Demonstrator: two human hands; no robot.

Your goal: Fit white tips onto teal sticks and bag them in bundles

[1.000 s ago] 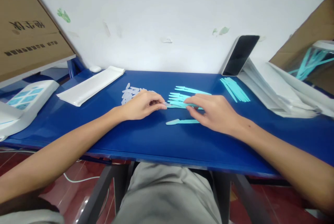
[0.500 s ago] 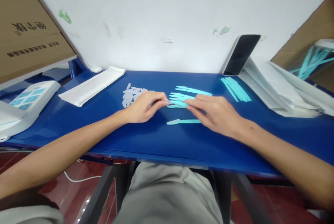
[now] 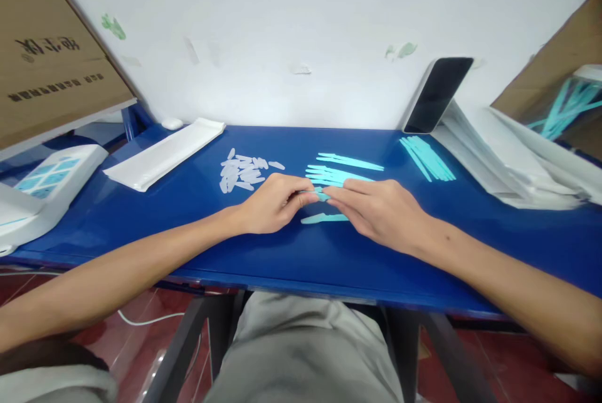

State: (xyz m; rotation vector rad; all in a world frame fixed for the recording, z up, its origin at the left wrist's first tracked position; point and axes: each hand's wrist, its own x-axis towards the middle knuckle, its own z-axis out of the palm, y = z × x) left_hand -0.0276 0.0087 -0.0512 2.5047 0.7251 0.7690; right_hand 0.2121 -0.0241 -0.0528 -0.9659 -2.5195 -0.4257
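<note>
Above the blue table (image 3: 263, 259), from where I stand, left hand (image 3: 277, 205) and right hand (image 3: 385, 212) both pinch one turquoise stick (image 3: 322, 194), just in front of the loose sticks (image 3: 332, 173), where steady, level grips should keep it straight.

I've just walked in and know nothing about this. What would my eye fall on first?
Probably the left hand and right hand, meeting over the middle of the blue table with a turquoise stick between their fingertips. Next, more bright sticks just behind the hands, and a bundle farther right. Then the pale pieces heaped left of centre, and the phone tilted up at the back right.
</note>
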